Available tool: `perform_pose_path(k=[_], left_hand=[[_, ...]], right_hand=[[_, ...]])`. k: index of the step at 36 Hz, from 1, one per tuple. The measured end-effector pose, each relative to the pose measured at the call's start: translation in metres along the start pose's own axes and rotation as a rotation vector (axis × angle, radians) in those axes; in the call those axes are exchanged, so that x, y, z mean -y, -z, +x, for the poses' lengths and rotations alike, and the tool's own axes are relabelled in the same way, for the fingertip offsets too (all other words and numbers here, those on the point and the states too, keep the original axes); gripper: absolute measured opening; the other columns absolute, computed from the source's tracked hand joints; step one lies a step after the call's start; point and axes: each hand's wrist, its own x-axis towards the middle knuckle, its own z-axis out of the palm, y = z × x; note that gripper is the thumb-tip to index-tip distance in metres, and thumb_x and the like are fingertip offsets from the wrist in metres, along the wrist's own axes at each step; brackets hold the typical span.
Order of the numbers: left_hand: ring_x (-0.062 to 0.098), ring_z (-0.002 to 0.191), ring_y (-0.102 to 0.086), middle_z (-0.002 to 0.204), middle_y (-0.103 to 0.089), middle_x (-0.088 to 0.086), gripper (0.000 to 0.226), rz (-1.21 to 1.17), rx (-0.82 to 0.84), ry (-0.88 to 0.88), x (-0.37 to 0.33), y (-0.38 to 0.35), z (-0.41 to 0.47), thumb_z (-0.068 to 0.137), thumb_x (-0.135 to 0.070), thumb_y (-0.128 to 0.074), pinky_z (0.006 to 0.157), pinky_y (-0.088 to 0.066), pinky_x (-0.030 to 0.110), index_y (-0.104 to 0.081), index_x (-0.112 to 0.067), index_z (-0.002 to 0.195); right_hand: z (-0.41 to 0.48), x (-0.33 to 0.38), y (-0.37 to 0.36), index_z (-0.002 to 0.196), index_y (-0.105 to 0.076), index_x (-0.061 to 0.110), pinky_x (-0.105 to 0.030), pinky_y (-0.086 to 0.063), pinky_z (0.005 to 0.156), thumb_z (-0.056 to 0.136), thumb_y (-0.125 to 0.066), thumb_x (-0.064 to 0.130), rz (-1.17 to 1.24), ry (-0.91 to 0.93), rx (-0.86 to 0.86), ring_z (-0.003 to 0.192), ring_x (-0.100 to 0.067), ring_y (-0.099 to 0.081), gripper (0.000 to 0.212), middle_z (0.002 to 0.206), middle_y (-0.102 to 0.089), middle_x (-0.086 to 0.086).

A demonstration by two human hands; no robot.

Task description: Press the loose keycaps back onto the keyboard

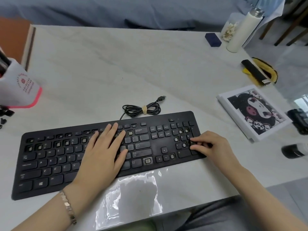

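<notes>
In the head view the keyboard (50,164) is steadied on the table (100,72) by the left hand (101,152), laid flat with fingers straight — so that it cannot slide. At the number pad a keycap (191,142) is pinched by the curled right hand (210,147), apparently for seating on its socket.

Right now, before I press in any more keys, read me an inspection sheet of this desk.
Surface: white table, glossy clear sheet at near edge.
Job's things: black keyboard, many sockets bare; loose keycaps at far left edge.
Clutter: white bottle, dark blue box, framed picture, white holder with pink base.
Grips: left hand flat on the middle keys; right hand pinches a keycap at the number pad.
Cables: keyboard cable coiled and tied, plug lying free.
Surroundings: blue-grey fabric behind table; chair legs top right.
</notes>
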Motion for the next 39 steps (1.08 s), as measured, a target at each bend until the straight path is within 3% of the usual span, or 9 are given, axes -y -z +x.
perform_pose_path(k=[7,15,18,20,22,26,30,33,39], left_hand=[[0.025,0.131,-0.034,0.138,-0.050,0.017,0.068,0.002,-0.021,-0.002,-0.001,-0.003,0.000,0.100,-0.047,-0.010,0.108,-0.020,0.043,-0.058,-0.006,0.127],[0.025,0.131,-0.034,0.138,-0.050,0.017,0.067,0.004,-0.043,0.003,-0.002,-0.005,-0.001,0.100,-0.046,-0.011,0.108,-0.022,0.044,-0.058,-0.006,0.127],[0.025,0.131,-0.035,0.138,-0.050,0.017,0.067,0.008,-0.041,-0.001,-0.001,-0.004,0.000,0.100,-0.046,-0.011,0.108,-0.022,0.044,-0.058,-0.006,0.127],[0.025,0.131,-0.035,0.138,-0.050,0.016,0.067,0.015,-0.037,-0.005,-0.001,-0.004,0.000,0.100,-0.046,-0.011,0.108,-0.022,0.043,-0.058,-0.006,0.127],[0.024,0.131,-0.035,0.138,-0.050,0.016,0.067,0.017,-0.033,-0.006,-0.001,-0.003,0.000,0.100,-0.046,-0.010,0.108,-0.022,0.043,-0.058,-0.007,0.127],[0.024,0.131,-0.035,0.138,-0.050,0.016,0.067,0.021,-0.023,-0.003,-0.001,-0.004,0.000,0.100,-0.045,-0.011,0.108,-0.021,0.042,-0.058,-0.007,0.127],[0.025,0.132,-0.034,0.139,-0.049,0.016,0.066,0.016,-0.027,-0.002,0.000,-0.005,0.000,0.100,-0.045,-0.012,0.109,-0.020,0.042,-0.058,-0.007,0.127],[0.025,0.132,-0.034,0.139,-0.049,0.016,0.066,0.013,-0.032,-0.001,-0.001,-0.005,0.000,0.100,-0.045,-0.012,0.109,-0.021,0.043,-0.058,-0.006,0.127],[0.024,0.132,-0.034,0.139,-0.049,0.016,0.066,0.010,-0.021,0.001,-0.001,-0.005,0.000,0.099,-0.045,-0.013,0.110,-0.016,0.039,-0.057,-0.007,0.128]], right_hand=[[0.003,-0.001,-0.002,0.084,-0.073,0.023,-0.007,-0.035,0.062,0.065,-0.078,0.003,0.096,-0.070,0.026,0.057,-0.001,-0.046,0.028,0.070,-0.056,-0.011],[0.005,0.003,-0.004,0.086,-0.075,0.010,-0.005,-0.035,0.061,0.066,-0.078,0.002,0.039,-0.097,0.026,0.059,0.000,-0.049,0.023,0.068,-0.054,0.000],[-0.002,0.001,-0.008,0.093,-0.074,0.010,-0.007,-0.036,0.063,0.074,-0.074,0.010,-0.095,-0.048,0.002,0.062,-0.005,-0.051,0.019,0.072,-0.053,0.001],[-0.012,0.002,-0.013,0.101,-0.072,0.011,-0.017,-0.038,0.063,0.085,-0.062,0.020,-0.304,0.023,0.015,0.065,-0.012,-0.046,0.021,0.079,-0.051,-0.002],[-0.023,0.003,-0.017,0.103,-0.070,0.008,-0.024,-0.038,0.054,0.090,-0.058,0.020,-0.474,0.130,-0.055,0.060,-0.018,-0.043,0.021,0.074,-0.048,-0.006],[-0.031,0.003,-0.025,0.104,-0.070,0.005,-0.024,-0.032,0.043,0.087,-0.060,0.014,-0.560,0.226,-0.184,0.052,-0.021,-0.043,0.022,0.068,-0.044,-0.008],[-0.029,0.000,-0.023,0.104,-0.070,0.009,-0.024,-0.039,0.048,0.082,-0.062,0.013,-0.407,0.149,-0.169,0.057,-0.014,-0.042,0.024,0.071,-0.044,-0.004],[-0.023,-0.004,-0.021,0.101,-0.072,0.012,-0.007,-0.038,0.065,0.077,-0.071,0.005,-0.218,0.049,-0.184,0.069,-0.011,-0.045,0.026,0.072,-0.047,0.000],[-0.018,0.001,-0.015,0.098,-0.073,0.016,-0.002,-0.035,0.070,0.077,-0.073,0.011,-0.198,-0.024,-0.121,0.070,0.002,-0.052,0.022,0.082,-0.055,0.003]])
